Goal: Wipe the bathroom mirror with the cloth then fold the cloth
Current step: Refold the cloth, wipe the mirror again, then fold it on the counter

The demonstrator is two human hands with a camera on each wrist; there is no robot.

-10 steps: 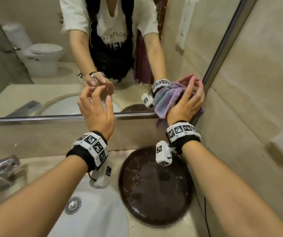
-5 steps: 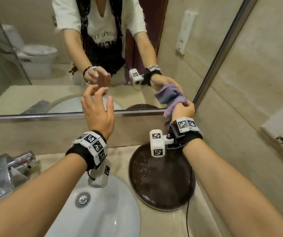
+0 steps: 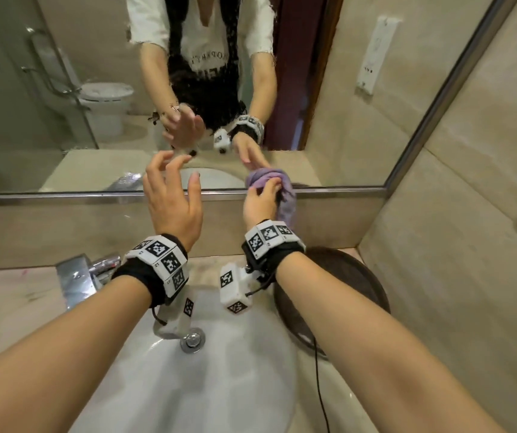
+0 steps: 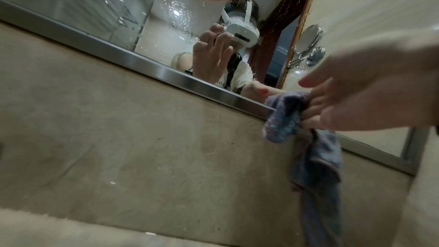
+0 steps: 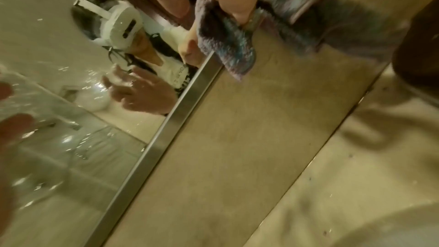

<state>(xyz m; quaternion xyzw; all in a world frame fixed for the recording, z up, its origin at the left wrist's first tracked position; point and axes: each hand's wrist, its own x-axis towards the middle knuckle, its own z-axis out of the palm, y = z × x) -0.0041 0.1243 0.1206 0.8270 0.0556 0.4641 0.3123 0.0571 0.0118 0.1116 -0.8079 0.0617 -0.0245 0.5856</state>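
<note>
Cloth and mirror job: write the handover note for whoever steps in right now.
Right hand grips the bunched purple cloth at the bottom edge of the mirror, by its metal frame; part of the cloth hangs below.
Left hand is open, raised before the glass, holding nothing.
Done: cannot tell how much is wiped; droplets show on the glass in the wrist views.
Left: finish wiping, then fold the cloth.
</note>
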